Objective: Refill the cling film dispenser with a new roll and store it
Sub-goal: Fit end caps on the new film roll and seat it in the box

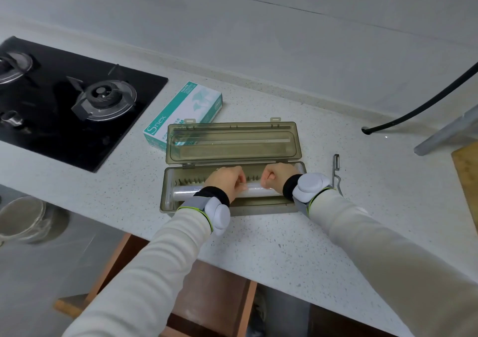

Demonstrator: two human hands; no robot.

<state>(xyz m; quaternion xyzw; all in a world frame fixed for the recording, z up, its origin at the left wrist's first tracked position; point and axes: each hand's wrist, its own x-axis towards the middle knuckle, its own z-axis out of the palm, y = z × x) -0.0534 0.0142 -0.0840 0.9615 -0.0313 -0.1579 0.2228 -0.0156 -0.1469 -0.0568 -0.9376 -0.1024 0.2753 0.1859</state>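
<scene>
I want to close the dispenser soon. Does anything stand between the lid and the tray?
Yes: both hands. The left hand and right hand hold the roll inside the tray, under the open lid. Nothing else visible blocks it.

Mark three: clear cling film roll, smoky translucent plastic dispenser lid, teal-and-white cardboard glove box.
Clear cling film roll (185,191): head view, exposed left stretch of the roll.
Smoky translucent plastic dispenser lid (234,145): head view, centre of the open panel.
Teal-and-white cardboard glove box (181,109): head view, top face.
</scene>
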